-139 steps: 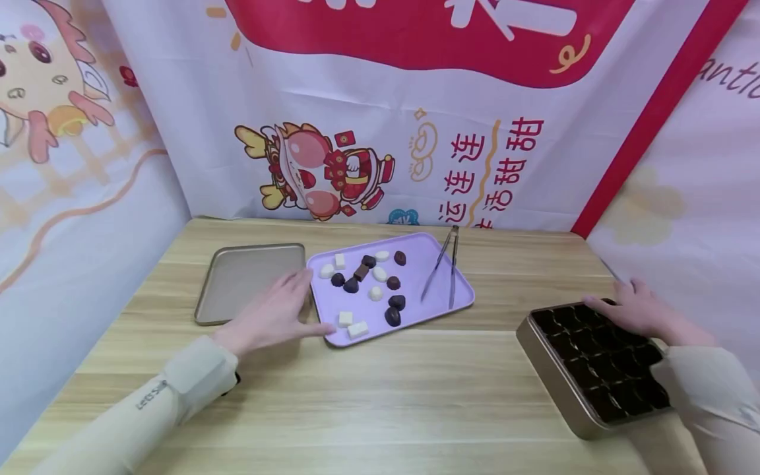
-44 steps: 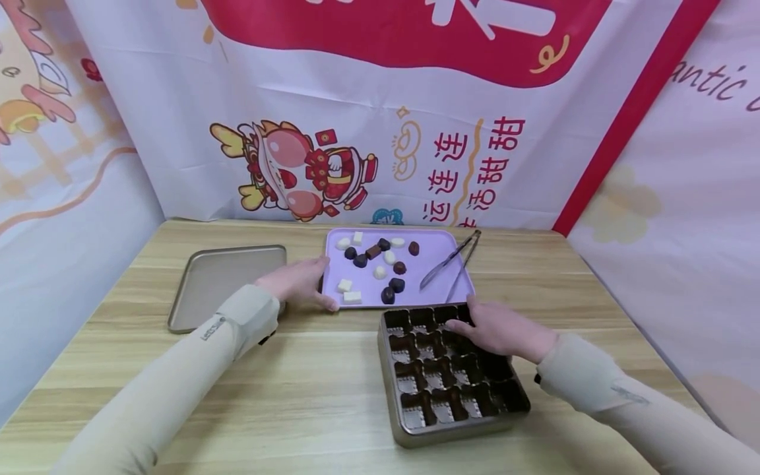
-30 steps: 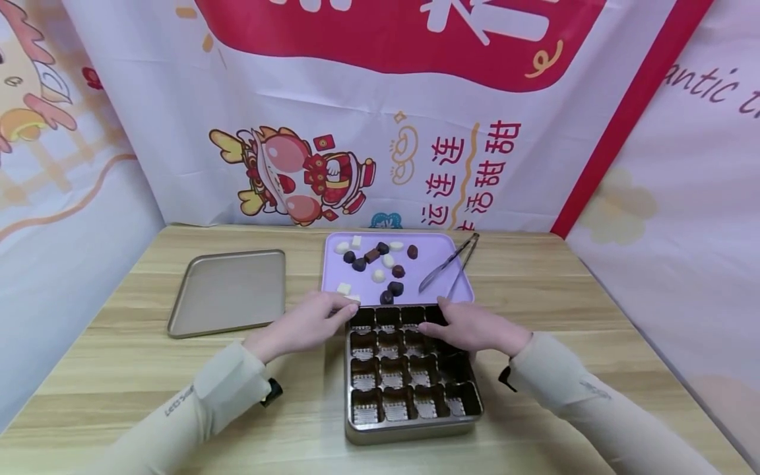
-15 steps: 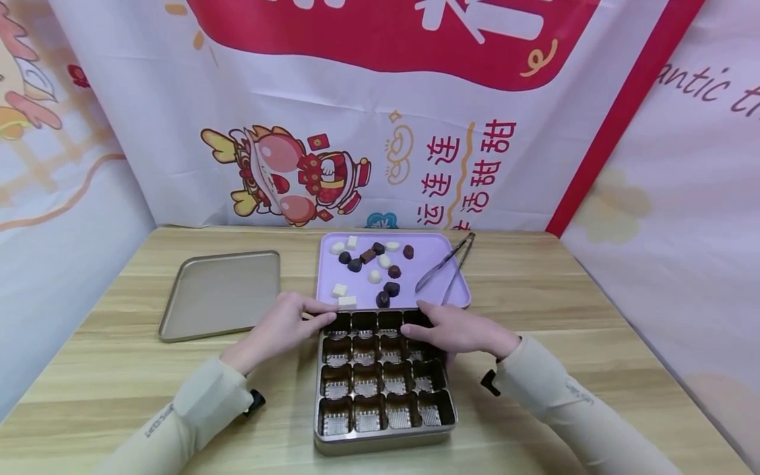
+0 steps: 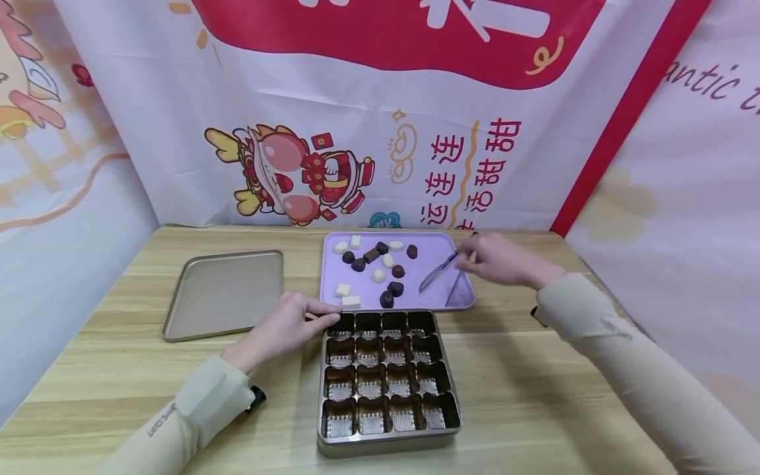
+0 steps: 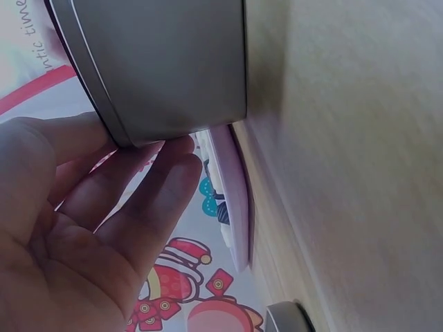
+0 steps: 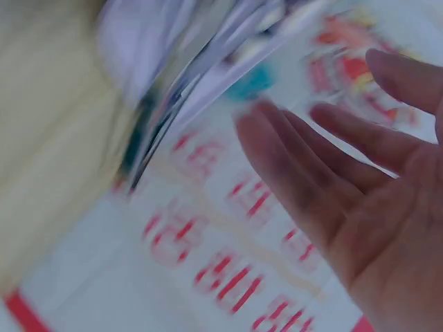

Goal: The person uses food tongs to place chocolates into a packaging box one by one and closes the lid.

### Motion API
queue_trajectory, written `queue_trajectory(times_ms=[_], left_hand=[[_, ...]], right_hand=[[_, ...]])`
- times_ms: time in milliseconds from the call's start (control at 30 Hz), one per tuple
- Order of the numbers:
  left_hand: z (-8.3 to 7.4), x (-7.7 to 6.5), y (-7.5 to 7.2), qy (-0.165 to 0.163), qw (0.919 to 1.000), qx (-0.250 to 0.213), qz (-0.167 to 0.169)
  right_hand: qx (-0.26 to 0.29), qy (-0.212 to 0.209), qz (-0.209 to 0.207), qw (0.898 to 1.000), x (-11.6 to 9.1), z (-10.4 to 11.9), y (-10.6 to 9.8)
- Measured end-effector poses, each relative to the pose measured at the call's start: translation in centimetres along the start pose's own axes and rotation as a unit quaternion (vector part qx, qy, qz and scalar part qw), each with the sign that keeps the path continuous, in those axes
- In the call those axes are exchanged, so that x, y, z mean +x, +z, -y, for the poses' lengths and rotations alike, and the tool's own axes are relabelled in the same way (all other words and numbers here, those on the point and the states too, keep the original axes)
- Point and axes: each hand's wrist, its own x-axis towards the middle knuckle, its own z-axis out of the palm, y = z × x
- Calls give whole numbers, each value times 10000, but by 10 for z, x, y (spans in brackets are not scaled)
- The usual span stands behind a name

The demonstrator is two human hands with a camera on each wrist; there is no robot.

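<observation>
A bronze box with a dark divided insert stands in front of the lilac tray, its compartments bare. My left hand holds the box's far left corner, thumb at the rim and fingertips against the back wall, as the left wrist view shows of the box wall. Over the tray's right end, my right hand reaches above the metal tongs, covering part of their handle. In the blurred right wrist view, its fingers are extended and apart from the tongs.
Several white and dark chocolates are spread over the tray's left and middle. A shallow bronze lid lies to the left on the wooden table. Printed cloth hangs behind and at both sides.
The box came from the far right to the middle, with the right hand on it. The left hand moved from the tray to the box corner; the right hand then left the box for the tongs.
</observation>
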Motion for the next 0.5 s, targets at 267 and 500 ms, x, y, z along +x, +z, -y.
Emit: queue_trajectory(times_ms=[267, 500], left_hand=[[2, -1, -2, 18, 10000, 6, -6], [0, 0, -1, 75, 9999, 77, 11]], right_hand=[[-2056, -190, -89, 9784, 37, -57, 4], [-2551, -716, 535, 9628, 65, -71, 27]])
